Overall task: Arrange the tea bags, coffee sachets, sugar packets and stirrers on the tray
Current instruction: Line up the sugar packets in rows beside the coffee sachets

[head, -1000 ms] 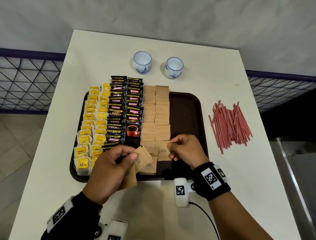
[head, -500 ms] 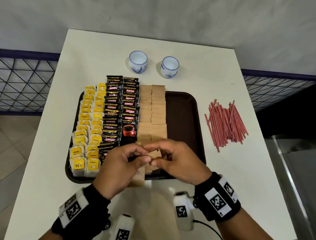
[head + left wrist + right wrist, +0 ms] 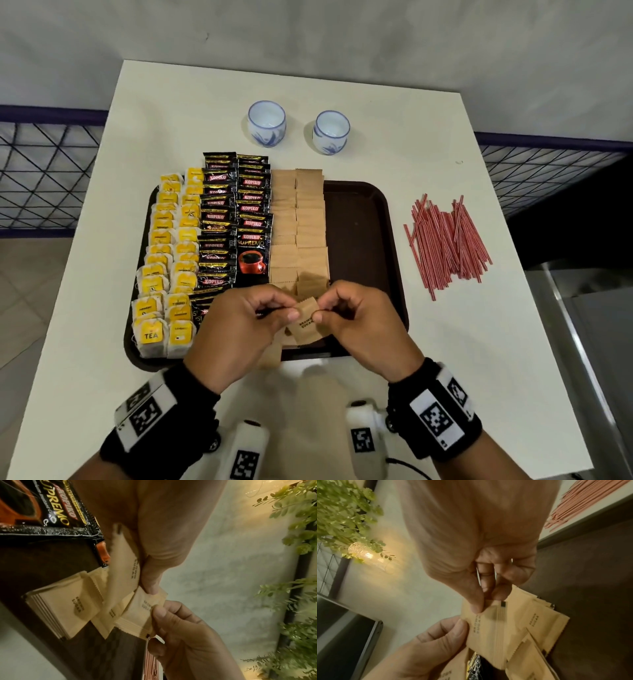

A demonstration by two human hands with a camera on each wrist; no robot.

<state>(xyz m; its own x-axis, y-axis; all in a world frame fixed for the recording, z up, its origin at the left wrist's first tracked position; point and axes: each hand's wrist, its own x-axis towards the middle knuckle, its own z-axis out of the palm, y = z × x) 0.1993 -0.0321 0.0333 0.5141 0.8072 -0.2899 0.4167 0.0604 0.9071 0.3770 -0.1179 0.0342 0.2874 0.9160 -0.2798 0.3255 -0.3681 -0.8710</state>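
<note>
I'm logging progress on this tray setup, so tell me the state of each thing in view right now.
Tea bags: laid in rows on the tray's left.
Coffee sachets: in rows beside them.
Sugar packets: in rows mid-tray.
Brown sugar packet: pinched by both the left hand and the right hand.
Stirrers: loose pile on the table, off the tray.
Tray: right part bare.
Two cups: upright, look empty.

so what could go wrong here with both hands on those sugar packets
1. The left hand grips several brown sugar packets at once while the right hand pinches one; the spare ones could slip and fall onto the tray.
2. Both hands work just above the laid sugar rows and beside the coffee sachets, so a brush could knock them askew.
3. The stirrers lie loose on the table by the right arm.
</note>
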